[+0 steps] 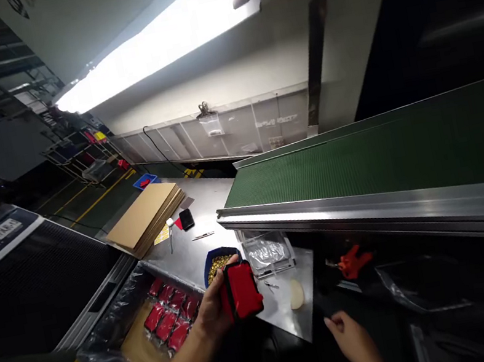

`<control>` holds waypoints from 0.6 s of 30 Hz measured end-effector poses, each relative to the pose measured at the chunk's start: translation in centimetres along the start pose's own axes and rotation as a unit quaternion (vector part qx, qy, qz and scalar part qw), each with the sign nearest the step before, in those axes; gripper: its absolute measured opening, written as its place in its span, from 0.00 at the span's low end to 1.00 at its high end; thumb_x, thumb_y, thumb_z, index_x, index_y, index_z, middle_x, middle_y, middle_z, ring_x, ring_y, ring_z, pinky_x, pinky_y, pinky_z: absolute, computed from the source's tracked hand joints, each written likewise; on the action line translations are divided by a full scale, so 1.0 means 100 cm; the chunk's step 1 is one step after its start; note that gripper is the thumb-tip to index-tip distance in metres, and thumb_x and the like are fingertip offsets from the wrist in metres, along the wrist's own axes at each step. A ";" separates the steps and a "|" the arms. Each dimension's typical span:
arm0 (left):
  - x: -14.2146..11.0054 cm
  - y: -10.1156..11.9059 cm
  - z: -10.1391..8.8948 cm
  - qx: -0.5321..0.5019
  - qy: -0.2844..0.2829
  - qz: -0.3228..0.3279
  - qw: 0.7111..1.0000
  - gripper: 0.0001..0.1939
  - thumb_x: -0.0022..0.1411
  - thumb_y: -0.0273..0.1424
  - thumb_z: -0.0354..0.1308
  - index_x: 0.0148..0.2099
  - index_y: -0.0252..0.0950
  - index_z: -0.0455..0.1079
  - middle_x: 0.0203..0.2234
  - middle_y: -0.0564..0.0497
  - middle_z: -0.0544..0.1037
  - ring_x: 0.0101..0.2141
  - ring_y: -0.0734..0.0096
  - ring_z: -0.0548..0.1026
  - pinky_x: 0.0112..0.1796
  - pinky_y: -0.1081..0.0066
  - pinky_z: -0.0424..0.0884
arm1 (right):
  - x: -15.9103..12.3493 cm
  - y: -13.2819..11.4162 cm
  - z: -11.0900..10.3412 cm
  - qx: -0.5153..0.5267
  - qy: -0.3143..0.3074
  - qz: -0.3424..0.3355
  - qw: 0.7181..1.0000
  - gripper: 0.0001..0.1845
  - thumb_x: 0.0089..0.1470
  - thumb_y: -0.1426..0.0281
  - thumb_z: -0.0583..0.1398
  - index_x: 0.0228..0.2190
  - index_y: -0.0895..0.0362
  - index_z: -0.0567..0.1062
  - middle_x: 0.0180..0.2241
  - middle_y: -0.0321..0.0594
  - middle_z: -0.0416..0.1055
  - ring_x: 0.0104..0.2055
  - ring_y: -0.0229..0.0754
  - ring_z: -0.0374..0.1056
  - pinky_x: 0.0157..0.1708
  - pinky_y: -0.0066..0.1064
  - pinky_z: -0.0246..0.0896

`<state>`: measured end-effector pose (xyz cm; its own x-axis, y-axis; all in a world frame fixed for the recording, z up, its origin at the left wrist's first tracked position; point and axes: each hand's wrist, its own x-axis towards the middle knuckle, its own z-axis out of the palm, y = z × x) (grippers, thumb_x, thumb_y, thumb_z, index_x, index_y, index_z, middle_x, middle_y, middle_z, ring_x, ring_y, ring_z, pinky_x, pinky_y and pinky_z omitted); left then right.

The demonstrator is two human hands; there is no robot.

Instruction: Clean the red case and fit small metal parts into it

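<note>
My left hand (218, 312) is shut on a red rectangular case with black edging (244, 290), holding it above the steel tabletop (289, 316). Just behind that hand stands a blue bowl of small brass-coloured parts (218, 266). Left of the hand, a plastic-lined cardboard box (134, 343) holds several red packets (167, 325). My right hand (352, 339) hangs open and empty just past the table's near corner, over a dark area. A pale cream oval piece (295, 294) lies on the steel nearest that hand. A clear tray with a crumpled plastic bag (266, 251) sits beyond it.
A green conveyor belt (361, 166) with a metal rail runs along the right. Flat cardboard sheets (145, 217), a black phone (186, 219) and a blue tray (145, 181) lie farther along the table. A red-orange hand tool (354, 261) sits under the rail.
</note>
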<state>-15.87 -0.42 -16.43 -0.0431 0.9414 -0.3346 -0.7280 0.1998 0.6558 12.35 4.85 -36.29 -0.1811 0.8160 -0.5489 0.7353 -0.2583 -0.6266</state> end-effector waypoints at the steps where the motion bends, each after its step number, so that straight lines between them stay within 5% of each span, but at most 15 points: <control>1: -0.009 0.003 -0.009 -0.025 0.005 -0.012 1.000 0.32 0.63 0.51 0.60 0.62 0.41 0.62 0.49 0.45 0.78 0.48 0.54 0.77 0.47 0.56 0.75 | 0.014 -0.017 0.012 -0.032 0.011 0.016 0.999 0.20 0.64 0.58 0.56 0.47 0.61 0.71 0.45 0.47 0.72 0.47 0.45 0.71 0.52 0.43 0.70; 4: -0.030 0.015 -0.031 -0.080 0.012 -0.034 0.996 0.31 0.65 0.51 0.57 0.61 0.36 0.65 0.50 0.41 0.77 0.47 0.53 0.78 0.47 0.59 0.74 | 0.042 -0.060 0.043 -0.113 0.025 0.057 0.992 0.32 0.62 0.51 0.55 0.57 0.61 0.62 0.59 0.56 0.61 0.55 0.55 0.67 0.56 0.54 0.66; 9: -0.043 0.035 -0.060 -0.138 0.017 -0.056 0.989 0.41 0.63 0.55 0.56 0.62 0.23 0.65 0.50 0.31 0.77 0.45 0.49 0.78 0.47 0.57 0.74 | 0.055 -0.088 0.070 -0.136 0.002 0.146 0.980 0.36 0.62 0.54 0.56 0.59 0.68 0.58 0.56 0.63 0.64 0.56 0.57 0.67 0.55 0.52 0.68; 14: -0.052 0.043 -0.065 -0.176 0.014 -0.060 0.982 0.36 0.60 0.57 0.59 0.55 0.30 0.72 0.51 0.36 0.77 0.43 0.49 0.79 0.39 0.60 0.77 | 0.034 -0.111 0.058 -0.019 -0.043 0.123 0.991 0.29 0.58 0.59 0.60 0.50 0.72 0.68 0.46 0.63 0.73 0.50 0.59 0.72 0.51 0.45 0.69; 18: -0.056 0.041 -0.048 -0.171 0.047 -0.073 0.981 0.41 0.52 0.57 0.67 0.58 0.33 0.70 0.45 0.37 0.79 0.40 0.50 0.80 0.40 0.60 0.76 | -0.026 -0.161 0.020 0.128 -0.109 -0.019 0.986 0.38 0.49 0.42 0.61 0.46 0.62 0.72 0.39 0.47 0.77 0.41 0.49 0.75 0.43 0.32 0.73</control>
<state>-21.86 -6.19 -15.13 0.0280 0.8772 -0.4793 -0.9174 0.2130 0.3362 -0.34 5.83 -25.86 -0.3617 0.7037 -0.6115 0.5416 -0.3753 -0.7522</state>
